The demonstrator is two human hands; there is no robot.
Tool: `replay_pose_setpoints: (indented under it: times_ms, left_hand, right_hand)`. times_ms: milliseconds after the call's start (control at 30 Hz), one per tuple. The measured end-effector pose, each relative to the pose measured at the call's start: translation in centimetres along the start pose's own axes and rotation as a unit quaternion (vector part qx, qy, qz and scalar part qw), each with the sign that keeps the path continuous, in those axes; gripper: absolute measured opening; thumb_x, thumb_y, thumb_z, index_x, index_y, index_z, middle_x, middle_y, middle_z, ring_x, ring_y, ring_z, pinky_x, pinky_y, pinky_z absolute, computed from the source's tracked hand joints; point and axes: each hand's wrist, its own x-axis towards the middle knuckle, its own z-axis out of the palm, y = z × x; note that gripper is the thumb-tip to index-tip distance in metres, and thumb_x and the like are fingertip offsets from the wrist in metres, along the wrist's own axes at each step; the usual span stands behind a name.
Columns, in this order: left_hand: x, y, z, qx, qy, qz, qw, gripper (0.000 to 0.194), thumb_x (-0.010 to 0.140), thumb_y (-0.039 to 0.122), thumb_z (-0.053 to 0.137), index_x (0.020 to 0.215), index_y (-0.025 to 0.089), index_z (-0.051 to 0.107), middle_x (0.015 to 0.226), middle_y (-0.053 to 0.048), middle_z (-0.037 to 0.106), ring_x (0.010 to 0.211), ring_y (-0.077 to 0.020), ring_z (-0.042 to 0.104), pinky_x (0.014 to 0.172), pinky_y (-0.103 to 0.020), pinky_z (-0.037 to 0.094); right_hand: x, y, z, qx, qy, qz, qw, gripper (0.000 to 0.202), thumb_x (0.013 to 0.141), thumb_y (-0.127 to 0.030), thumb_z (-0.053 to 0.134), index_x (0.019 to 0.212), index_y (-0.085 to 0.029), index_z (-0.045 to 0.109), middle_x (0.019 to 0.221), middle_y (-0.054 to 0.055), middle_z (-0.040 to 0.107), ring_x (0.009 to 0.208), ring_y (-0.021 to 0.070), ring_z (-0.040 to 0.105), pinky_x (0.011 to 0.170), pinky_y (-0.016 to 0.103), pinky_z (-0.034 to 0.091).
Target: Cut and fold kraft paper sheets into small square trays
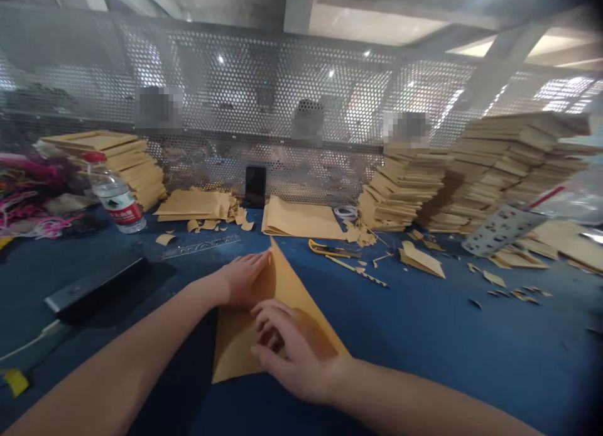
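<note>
A sheet of brown kraft paper (235,345) lies folded in front of me, its right flap raised at a slant along a long edge. My left hand (245,279) rests on the upper part of the sheet, fingers stretched out and close together, fingertips against the flap near its top corner. Its thumb is hidden. My right hand (294,351) is over the lower part of the paper, fingers loosely bent and thumb apart, with nothing visible between them. Whether its underside touches the paper I cannot tell.
Folded kraft paper (301,217), a phone (255,186), a yellow cutter (325,249), a pencil (358,271) and a clear ruler (202,246) lie ahead. A water bottle (117,200) and black device (98,288) are left; tall paper stacks (509,172) and a patterned cup (502,228) right.
</note>
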Motion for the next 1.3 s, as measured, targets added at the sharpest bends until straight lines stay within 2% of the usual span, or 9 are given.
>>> replay_pose_setpoints:
  times_ms: [100, 200, 367, 533, 733, 900, 1100, 1200, 1300]
  left_hand:
    - [0.1, -0.6, 0.2, -0.004, -0.052, 0.005, 0.999, 0.119, 0.062, 0.052, 0.077, 0.153, 0.006, 0.016, 0.158, -0.023, 0.023, 0.146, -0.0383, 0.024, 0.118, -0.049, 0.024]
    - [0.1, -1.1, -0.5, -0.014, -0.082, 0.018, 0.996, 0.121, 0.062, 0.062, 0.075, 0.155, 0.011, 0.015, 0.161, -0.017, 0.018, 0.149, -0.0353, 0.016, 0.12, -0.045, 0.02]
    - [-0.5, -1.9, -1.7, -0.057, -0.118, 0.032, 0.991, 0.11, 0.063, 0.076, 0.07, 0.153, 0.032, 0.024, 0.164, -0.005, 0.009, 0.151, -0.0344, 0.006, 0.12, -0.053, 0.017]
    - [-0.7, -3.9, -2.0, -0.016, -0.039, 0.014, 0.999, 0.078, 0.067, 0.066, 0.073, 0.136, 0.036, 0.053, 0.158, 0.001, 0.033, 0.144, -0.0267, 0.034, 0.117, -0.04, 0.031]
    - [-1.0, -8.5, -2.1, 0.09, 0.127, -0.197, 0.968, 0.053, 0.091, 0.045, 0.045, 0.133, 0.013, 0.055, 0.141, -0.016, 0.053, 0.131, -0.0323, 0.049, 0.11, -0.048, 0.037]
    - [-1.7, -10.5, -2.2, 0.143, 0.104, -0.256, 0.95, 0.043, 0.091, 0.039, 0.042, 0.121, 0.016, 0.063, 0.124, -0.013, 0.066, 0.111, -0.0323, 0.063, 0.092, -0.043, 0.05]
    - [-1.2, -9.5, -2.4, 0.215, 0.056, -0.253, 0.942, 0.043, 0.092, 0.034, 0.038, 0.124, 0.018, 0.062, 0.12, -0.015, 0.068, 0.102, -0.0349, 0.066, 0.082, -0.044, 0.051]
    - [-1.0, -8.4, -2.8, 0.249, 0.032, -0.25, 0.935, 0.045, 0.092, 0.033, 0.037, 0.128, 0.016, 0.059, 0.108, -0.018, 0.071, 0.088, -0.036, 0.068, 0.075, -0.046, 0.051]
    - [-1.1, -7.4, -3.2, 0.267, 0.013, -0.238, 0.934, 0.047, 0.092, 0.029, 0.035, 0.132, 0.014, 0.056, 0.106, -0.018, 0.071, 0.088, -0.0363, 0.068, 0.075, -0.048, 0.051]
  right_hand:
    - [-0.3, -0.6, -0.7, 0.018, 0.012, -0.013, 1.0, 0.032, 0.082, -0.022, 0.058, 0.113, -0.02, 0.048, 0.117, 0.01, 0.054, 0.094, 0.0169, 0.061, 0.076, 0.031, 0.056]
    - [-0.5, -1.3, -3.0, -0.144, 0.065, -0.08, 0.984, 0.045, 0.083, -0.023, 0.06, 0.125, -0.021, 0.046, 0.135, 0.013, 0.049, 0.126, 0.025, 0.048, 0.105, 0.044, 0.044]
    - [-0.4, 1.5, -8.2, -0.369, 0.024, -0.143, 0.918, 0.03, 0.087, -0.026, 0.057, 0.116, -0.019, 0.059, 0.136, 0.016, 0.05, 0.132, 0.0305, 0.043, 0.108, 0.051, 0.037]
    - [-0.5, 5.7, -9.6, -0.398, -0.097, -0.109, 0.906, 0.043, 0.084, -0.035, 0.064, 0.124, -0.019, 0.06, 0.14, 0.017, 0.049, 0.133, 0.0331, 0.042, 0.11, 0.054, 0.033]
    - [-0.8, 5.3, -8.4, -0.353, -0.075, -0.065, 0.93, 0.06, 0.08, -0.055, 0.067, 0.129, -0.021, 0.058, 0.145, 0.016, 0.044, 0.136, 0.0351, 0.036, 0.112, 0.054, 0.03]
    - [-0.8, 5.4, -8.3, -0.345, -0.065, -0.067, 0.934, 0.06, 0.08, -0.058, 0.066, 0.126, -0.02, 0.06, 0.141, 0.015, 0.047, 0.133, 0.0342, 0.038, 0.111, 0.054, 0.031]
    - [-0.7, 6.2, -9.4, -0.293, -0.082, -0.098, 0.948, 0.049, 0.088, -0.042, 0.058, 0.13, -0.017, 0.058, 0.145, 0.016, 0.048, 0.134, 0.0332, 0.042, 0.109, 0.053, 0.037]
    - [-0.1, 7.5, -11.1, -0.222, -0.01, -0.077, 0.972, 0.037, 0.091, -0.021, 0.048, 0.126, -0.018, 0.059, 0.138, 0.012, 0.057, 0.128, 0.0262, 0.052, 0.107, 0.047, 0.043]
    - [0.8, 9.4, -13.5, -0.142, 0.161, -0.031, 0.976, 0.027, 0.088, -0.015, 0.05, 0.11, -0.021, 0.064, 0.121, 0.007, 0.068, 0.115, 0.0238, 0.062, 0.104, 0.046, 0.045]
